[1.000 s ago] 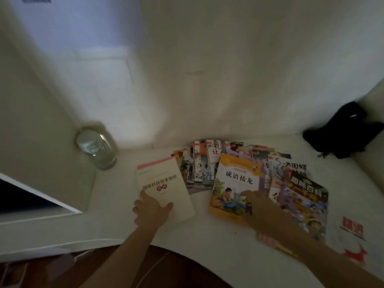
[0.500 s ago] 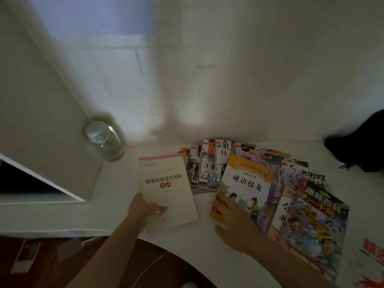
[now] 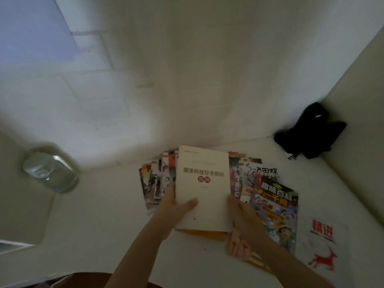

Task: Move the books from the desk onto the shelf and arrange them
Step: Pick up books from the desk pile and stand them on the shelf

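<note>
Head view, frame centre: left hand (image 3: 176, 206) and right hand (image 3: 242, 213) grip the white book (image 3: 203, 183) over the fanned books (image 3: 158, 179).

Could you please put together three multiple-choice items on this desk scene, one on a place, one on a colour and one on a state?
1. Where does the glass jar stand?
A. At the left of the desk, apart from the books
B. On top of the spread books
C. Beside the black object in the right corner

2. What colour is the deer figure printed at the right of the desk?
A. Blue
B. Red
C. Green

3. How is the white book held?
A. It lies untouched
B. Left hand only
C. Both hands grip its lower sides

Answers:
1 A: the jar stands near the left wall, with bare desk between it and the books.
2 B: the deer and the characters above it are red.
3 C: the left hand has its thumb on the cover, and the right hand holds the opposite edge.
</note>
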The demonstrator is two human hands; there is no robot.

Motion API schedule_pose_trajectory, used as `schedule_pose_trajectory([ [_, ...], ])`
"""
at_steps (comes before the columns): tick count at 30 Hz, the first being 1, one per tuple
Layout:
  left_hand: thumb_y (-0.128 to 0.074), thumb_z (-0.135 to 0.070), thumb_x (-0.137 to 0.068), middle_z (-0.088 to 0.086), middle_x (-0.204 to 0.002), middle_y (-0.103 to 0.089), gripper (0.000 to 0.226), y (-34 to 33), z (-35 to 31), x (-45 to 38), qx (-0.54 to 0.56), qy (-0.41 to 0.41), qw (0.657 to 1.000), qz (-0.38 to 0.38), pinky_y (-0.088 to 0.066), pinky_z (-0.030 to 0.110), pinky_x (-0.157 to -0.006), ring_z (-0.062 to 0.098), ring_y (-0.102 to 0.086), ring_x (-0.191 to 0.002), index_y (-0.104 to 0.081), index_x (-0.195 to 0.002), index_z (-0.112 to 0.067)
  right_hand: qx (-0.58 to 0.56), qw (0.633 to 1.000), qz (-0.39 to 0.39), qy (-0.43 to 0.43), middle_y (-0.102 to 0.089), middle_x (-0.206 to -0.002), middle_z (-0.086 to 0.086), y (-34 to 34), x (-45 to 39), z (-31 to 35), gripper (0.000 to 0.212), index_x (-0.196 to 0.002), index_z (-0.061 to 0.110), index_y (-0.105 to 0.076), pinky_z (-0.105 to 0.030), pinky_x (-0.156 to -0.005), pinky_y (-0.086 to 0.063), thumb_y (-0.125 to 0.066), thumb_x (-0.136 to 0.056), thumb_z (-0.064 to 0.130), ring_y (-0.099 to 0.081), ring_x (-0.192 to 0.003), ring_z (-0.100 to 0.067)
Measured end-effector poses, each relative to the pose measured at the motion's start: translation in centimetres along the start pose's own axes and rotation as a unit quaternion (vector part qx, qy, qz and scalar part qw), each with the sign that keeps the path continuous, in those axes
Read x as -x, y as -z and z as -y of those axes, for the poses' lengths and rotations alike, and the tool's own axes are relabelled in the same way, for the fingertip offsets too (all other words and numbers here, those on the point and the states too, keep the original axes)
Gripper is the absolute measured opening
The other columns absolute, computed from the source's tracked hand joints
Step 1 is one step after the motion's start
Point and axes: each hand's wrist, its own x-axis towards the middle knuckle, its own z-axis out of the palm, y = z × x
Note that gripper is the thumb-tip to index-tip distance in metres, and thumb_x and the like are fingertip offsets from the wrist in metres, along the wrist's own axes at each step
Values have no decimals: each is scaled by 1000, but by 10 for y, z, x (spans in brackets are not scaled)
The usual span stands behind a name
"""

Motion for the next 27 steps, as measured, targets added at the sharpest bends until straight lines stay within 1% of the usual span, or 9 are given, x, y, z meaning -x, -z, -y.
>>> schedule_pose_trajectory([
  [2, -80, -23, -78, 2, -127, -60, 58, -17, 18, -22, -120, 0, 992, -29, -57, 40, -87, 20, -61, -108, -48, -126, -21, 81, 996, 26, 3, -70, -108, 3, 4, -2, -14, 48, -114, 19, -64, -25, -77, -58, -56, -85, 56, -67, -93, -8],
  [4, -80, -33, -77, 6, -140, -40, 67, -23, 35, -36, -267, 5, 961, -70, -46, 43, -103, 26, -44, -127, -45, -132, -17, 138, 989, 46, 16, -66, -109, 9, 6, -3, -28, 38, -120, 18, -61, -10, -71, -52, -61, -91, 42, -63, -91, 1],
  [6, -78, -36, -78, 10, -148, -21, 76, -25, 48, -41, -319, 12, 945, -77, -35, 45, -112, 30, -28, -138, -38, -138, -12, 232, 972, 4, 30, -62, -113, 3, 7, -8, -41, 31, -119, 17, -62, -8, -77, -47, -63, -93, 33, -60, -97, -6],
  [8, -78, -28, -79, 10, -147, -29, 70, -29, 51, -39, -285, 19, 956, -66, -42, 45, -108, 30, -39, -132, -36, -133, -14, 295, 955, -31, 21, -55, -123, -4, 4, -12, -47, 34, -121, 13, -62, -21, -96, -43, -64, -91, 29, -53, -114, -19],
  [11, -80, -18, -77, 9, -131, -54, 64, -34, 47, -34, -228, 21, 971, -66, -53, 41, -94, 25, -57, -110, -35, -123, -17, 234, 972, -29, -11, -57, -127, -6, -4, -13, -49, 39, -127, 10, -57, -29, -99, -46, -60, -89, 17, -54, -117, -22],
  [15, -88, -13, -67, 8, -114, -59, 85, -30, 36, -35, -29, 90, 991, -93, -57, 46, -83, 26, -62, -96, -33, -132, -11, 71, 997, -31, -31, -59, -105, 12, -3, -13, -42, 34, -114, 25, -50, -3, -64, -47, -64, -88, 8, -57, -91, -4],
  [17, -86, -19, -70, 8, -105, -69, 64, -33, 25, -30, 31, 125, 990, -62, -60, 45, -68, 29, -69, -89, -51, -123, -12, 19, 998, -49, -37, -61, -107, 12, -1, -19, -40, 40, -113, 30, -46, -5, -60, -47, -73, -85, 19, -57, -84, 0],
  [19, -80, -14, -77, 6, -100, -72, 43, -40, 16, -23, 23, 116, 993, -17, -59, 40, -60, 27, -70, -86, -60, -115, -16, -14, 997, -61, -40, -66, -115, 6, 1, -20, -38, 47, -118, 27, -51, -12, -68, -51, -78, -80, 32, -62, -88, -6],
  [27, -80, -11, -71, 7, -109, -74, 52, -93, 0, -4, 58, 76, 983, 157, -59, 54, -74, 34, -70, -97, -61, -116, -27, -72, 986, -139, -48, -71, -95, 13, 73, 5, -37, 44, -106, 34, -62, -25, -66, -58, -74, -73, 60, -70, -82, -7],
])
